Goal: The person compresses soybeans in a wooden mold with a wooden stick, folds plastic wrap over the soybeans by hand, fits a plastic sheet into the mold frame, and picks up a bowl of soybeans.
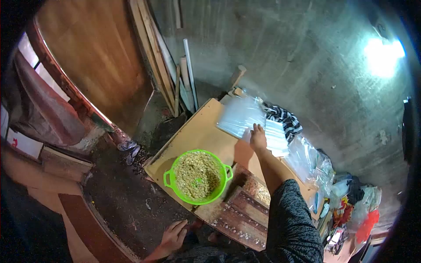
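My right arm reaches forward across the table. At its end, my right hand (258, 139) is over the near edge of a stack of clear plastic bags (242, 116), with its fingers stretched out and apart. Beside that hand lies a pile of white, flat, folded pieces (276, 136). My left hand (174, 236) hangs low near the table's front edge, fingers extended and holding nothing. A bright green plastic colander (168, 179) with two handles stands on the table's left part. Pale, flake-like or seed-like pieces (197, 173) fill much of it.
The tan tabletop (206, 127) has a slatted wooden board (245, 208) with scattered pale bits at its front. Several bags and cloths (351, 188) crowd the right side. Planks and poles (175, 65) lean on the wall behind. A wooden door (92, 52) is at the left.
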`<state>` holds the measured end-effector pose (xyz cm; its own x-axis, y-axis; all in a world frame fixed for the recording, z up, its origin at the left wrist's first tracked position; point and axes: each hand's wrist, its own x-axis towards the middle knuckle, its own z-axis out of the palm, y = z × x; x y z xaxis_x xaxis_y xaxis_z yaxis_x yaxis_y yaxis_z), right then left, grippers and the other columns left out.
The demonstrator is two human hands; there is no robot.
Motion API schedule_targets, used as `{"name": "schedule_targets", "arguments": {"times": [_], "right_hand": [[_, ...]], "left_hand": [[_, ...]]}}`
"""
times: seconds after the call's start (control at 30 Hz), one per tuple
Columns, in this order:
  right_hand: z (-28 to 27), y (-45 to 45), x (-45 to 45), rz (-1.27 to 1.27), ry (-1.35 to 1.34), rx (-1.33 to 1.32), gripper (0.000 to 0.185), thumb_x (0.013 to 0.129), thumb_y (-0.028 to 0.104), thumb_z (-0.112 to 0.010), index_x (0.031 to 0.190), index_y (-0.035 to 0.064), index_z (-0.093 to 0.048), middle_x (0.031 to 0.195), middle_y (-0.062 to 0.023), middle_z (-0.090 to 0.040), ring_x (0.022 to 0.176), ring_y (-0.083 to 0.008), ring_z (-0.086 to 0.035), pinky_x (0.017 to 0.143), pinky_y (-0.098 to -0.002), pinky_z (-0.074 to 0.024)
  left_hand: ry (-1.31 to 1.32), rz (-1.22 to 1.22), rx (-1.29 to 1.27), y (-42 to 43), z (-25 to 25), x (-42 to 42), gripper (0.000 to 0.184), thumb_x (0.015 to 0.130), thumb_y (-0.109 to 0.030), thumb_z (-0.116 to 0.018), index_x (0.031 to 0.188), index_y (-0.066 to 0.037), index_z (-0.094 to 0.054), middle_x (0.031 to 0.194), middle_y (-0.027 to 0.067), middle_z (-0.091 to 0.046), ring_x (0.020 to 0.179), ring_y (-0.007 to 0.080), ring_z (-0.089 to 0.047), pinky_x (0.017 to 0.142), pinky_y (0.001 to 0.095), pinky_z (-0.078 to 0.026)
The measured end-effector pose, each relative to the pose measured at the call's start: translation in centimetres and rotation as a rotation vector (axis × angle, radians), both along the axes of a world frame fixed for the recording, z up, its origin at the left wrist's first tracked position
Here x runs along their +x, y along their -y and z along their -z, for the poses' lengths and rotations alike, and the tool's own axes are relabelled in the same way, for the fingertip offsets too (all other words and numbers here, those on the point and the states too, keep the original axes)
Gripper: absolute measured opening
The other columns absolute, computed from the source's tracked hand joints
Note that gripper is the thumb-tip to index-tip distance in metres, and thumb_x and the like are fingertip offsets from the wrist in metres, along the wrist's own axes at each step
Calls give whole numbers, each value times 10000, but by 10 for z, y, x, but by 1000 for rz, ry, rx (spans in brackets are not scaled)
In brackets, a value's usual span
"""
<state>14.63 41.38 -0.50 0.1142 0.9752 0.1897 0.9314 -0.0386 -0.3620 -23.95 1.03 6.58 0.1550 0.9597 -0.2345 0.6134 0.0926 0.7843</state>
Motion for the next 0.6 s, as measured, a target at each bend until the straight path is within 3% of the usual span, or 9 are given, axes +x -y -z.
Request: {"name": "schedule_targets", "arguments": {"times": [0.1, 0.13, 0.17, 0.23, 0.27, 0.5, 0.6], "right_hand": [[2, -15, 0, -100, 112, -53, 372, 997, 159, -496, 1338, 34, -572, 1333, -249, -588, 1269, -394, -531, 1071, -467, -436], [-2, -14, -2, -66, 138, -164, 264, 993, 160, -489, 1193, 89, -646, 1149, -204, -676, 1144, -368, -615, 962, -483, -501], [-6, -14, -5, -69, 142, -166, 264, 993, 160, -489, 1193, 89, -646, 1149, -204, -676, 1144, -368, -615, 962, -483, -501], [-9, -13, -11, 17, 240, -255, 160, 968, 149, -521, 1037, 99, -656, 1004, -173, -696, 994, -375, -666, 850, -494, -536], [5, -12, -6, -9, 221, -70, 120, 925, 156, -592, 923, 70, -676, 881, -184, -705, 815, -414, -683, 752, -503, -544], [-42, -20, -8, -33, 156, -4, 126, 918, 194, -612, 913, 72, -644, 870, -180, -694, 831, -383, -690, 729, -490, -538], [-72, -37, 2, -121, 151, 184, 161, 907, 220, -616, 844, 75, -644, 807, -175, -688, 740, -379, -682, 672, -495, -523]], "left_hand": [[19, -64, -137, -1, -1, -10, 399, 1007, -240, -573, 1374, -84, -594, 1297, 189, -610, 1160, 376, -609, 981, 450, -497], [22, -68, -139, -3, 0, -13, 399, 1007, -240, -573, 1374, -84, -594, 1297, 189, -610, 1160, 376, -609, 981, 450, -497], [67, -102, -178, -4, 1, -16, 405, 1007, -247, -573, 1377, -84, -591, 1298, 192, -609, 1168, 380, -604, 990, 451, -491], [116, -142, -219, -6, 3, -20, 410, 1007, -254, -574, 1379, -83, -588, 1299, 195, -607, 1176, 384, -599, 999, 452, -485], [107, -158, -212, -9, 4, -22, 412, 1005, -260, -576, 1375, -82, -589, 1295, 202, -607, 1179, 388, -598, 998, 452, -487], [96, -180, -129, -20, 11, -38, 410, 999, -274, -580, 1367, -93, -594, 1281, 206, -619, 1192, 396, -598, 1001, 447, -494], [84, -148, -96, -22, 15, -42, 406, 997, -239, -583, 1386, -121, -588, 1300, 211, -604, 1207, 366, -589, 1005, 431, -485]]}}
